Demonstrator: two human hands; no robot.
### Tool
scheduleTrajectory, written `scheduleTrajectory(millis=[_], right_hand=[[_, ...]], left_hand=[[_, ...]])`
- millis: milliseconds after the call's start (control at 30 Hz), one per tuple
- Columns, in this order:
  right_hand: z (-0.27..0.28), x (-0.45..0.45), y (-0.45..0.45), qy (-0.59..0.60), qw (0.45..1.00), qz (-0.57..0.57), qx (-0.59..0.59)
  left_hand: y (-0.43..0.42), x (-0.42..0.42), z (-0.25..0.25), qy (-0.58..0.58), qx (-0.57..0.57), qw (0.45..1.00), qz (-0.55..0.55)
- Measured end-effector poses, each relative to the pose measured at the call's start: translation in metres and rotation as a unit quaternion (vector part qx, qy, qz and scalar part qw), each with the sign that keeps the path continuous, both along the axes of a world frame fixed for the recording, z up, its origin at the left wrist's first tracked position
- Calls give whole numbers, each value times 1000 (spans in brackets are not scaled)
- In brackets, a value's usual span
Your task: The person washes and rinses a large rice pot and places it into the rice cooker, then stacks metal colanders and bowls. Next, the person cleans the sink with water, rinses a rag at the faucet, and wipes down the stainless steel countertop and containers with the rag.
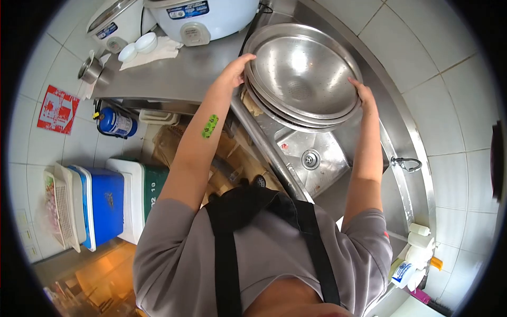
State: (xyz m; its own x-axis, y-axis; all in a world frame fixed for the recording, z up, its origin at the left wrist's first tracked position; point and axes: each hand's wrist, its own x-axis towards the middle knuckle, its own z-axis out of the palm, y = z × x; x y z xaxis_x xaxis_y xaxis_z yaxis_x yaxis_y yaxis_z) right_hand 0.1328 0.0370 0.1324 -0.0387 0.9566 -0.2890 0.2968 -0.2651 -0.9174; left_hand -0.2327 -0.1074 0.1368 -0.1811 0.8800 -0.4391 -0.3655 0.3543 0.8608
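Note:
A stack of large stainless steel bowls (pixel 327 74) is tilted over the far end of the metal sink (pixel 327 164). The top one has small holes at its bottom, like a colander. My left hand (pixel 237 70) grips the stack's left rim, thumb on top and fingers mostly hidden beneath. On the opposite side, my right hand (pixel 364 95) holds the right rim, its thumb over the edge. Below the bowls, the sink's drain (pixel 310 159) shows, with small red and brown scraps near it. What supports the stack from underneath is hidden.
A steel counter (pixel 211 68) at the left bears a large rice cooker (pixel 203 21) and two white cups (pixel 138 46). The faucet (pixel 406 164) juts in at the right. Bottles (pixel 417 248) stand lower right; a blue bin (pixel 108 203) and fire extinguisher (pixel 117 122) are left.

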Motion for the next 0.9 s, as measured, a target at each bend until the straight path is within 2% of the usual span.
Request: scheduleTrajectory(millis=[67,100,133,167,200,267,300,367,400,433,533,567,667,700,733,767,800,867,900], right_hand=[[12,7,-7,-147,988,42,18],[18,10,-2,-219,974,49,27],[-2,22,10,-153,982,18,113],[24,18,-9,-220,966,7,139],[37,26,-8,-175,978,68,90],[54,40,-3,-217,961,47,166],[81,25,-29,-205,960,46,183],[129,-10,-81,-195,959,48,199],[142,-22,-101,-145,970,52,188],[150,-36,-123,-94,978,54,177],[157,-106,-205,-101,972,35,210],[150,-128,-227,-111,970,57,208],[109,-197,-282,-60,980,113,152],[94,-220,-301,-93,976,151,129],[72,-245,-322,-63,979,143,129],[60,-269,-345,-50,978,181,89],[35,-291,-364,-11,977,193,89],[-51,-323,-374,74,958,273,54],[-81,-340,-384,53,959,277,27]], left_hand=[[-12,12,-1,-25,-8,999,40],[-14,12,-8,-57,2,998,22],[-14,11,-18,-101,33,994,20],[-21,14,-14,-102,60,992,39],[-29,15,-11,-96,83,990,64],[-56,12,12,-88,101,988,82],[-72,9,22,-82,133,983,96],[-113,-6,50,-73,125,984,106],[-133,-15,56,-75,139,982,106],[-153,-26,59,-54,160,979,116],[-237,-73,81,-55,141,975,160],[-259,-103,70,-65,143,977,141],[-347,-160,68,16,120,966,230],[-375,-179,64,3,108,962,250],[-402,-199,56,23,69,960,271],[-428,-212,53,54,29,959,278],[-450,-229,39,73,9,956,282],[-493,-261,-9,85,-54,950,295],[-508,-275,-38,80,-94,945,302]])
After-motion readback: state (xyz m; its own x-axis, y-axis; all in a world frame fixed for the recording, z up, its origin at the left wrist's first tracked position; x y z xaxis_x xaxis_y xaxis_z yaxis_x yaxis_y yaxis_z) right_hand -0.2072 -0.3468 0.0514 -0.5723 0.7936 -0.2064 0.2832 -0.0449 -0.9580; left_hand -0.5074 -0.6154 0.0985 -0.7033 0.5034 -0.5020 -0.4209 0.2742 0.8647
